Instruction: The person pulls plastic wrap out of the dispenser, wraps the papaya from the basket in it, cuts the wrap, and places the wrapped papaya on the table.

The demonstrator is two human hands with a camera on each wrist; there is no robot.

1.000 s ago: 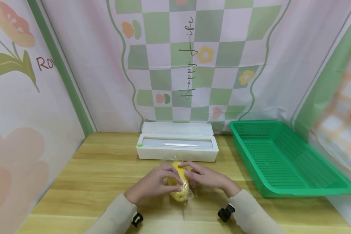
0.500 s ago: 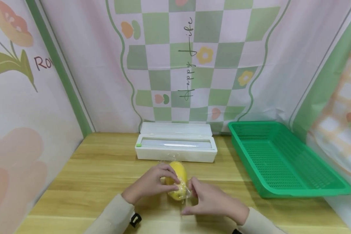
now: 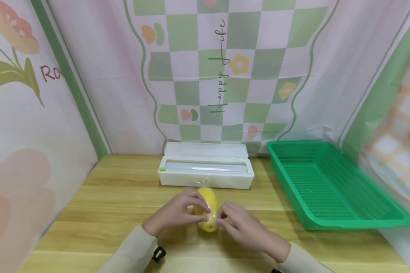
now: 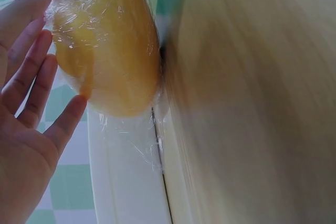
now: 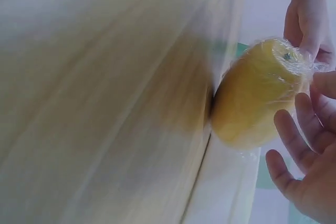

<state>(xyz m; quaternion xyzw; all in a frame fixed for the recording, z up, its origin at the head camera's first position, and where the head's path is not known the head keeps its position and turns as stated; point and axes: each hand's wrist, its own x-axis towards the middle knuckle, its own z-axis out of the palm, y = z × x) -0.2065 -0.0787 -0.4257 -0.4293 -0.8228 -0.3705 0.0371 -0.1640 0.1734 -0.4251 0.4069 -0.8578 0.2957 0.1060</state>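
Around wrapped yellow fruit [image 3: 207,207], both hands' fingers [image 3: 205,212] press

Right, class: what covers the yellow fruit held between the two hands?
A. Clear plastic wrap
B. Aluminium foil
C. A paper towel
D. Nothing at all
A: the yellow fruit shows crinkled, shiny transparent film over its skin, plainest in the left wrist view, and its yellow colour shows through.
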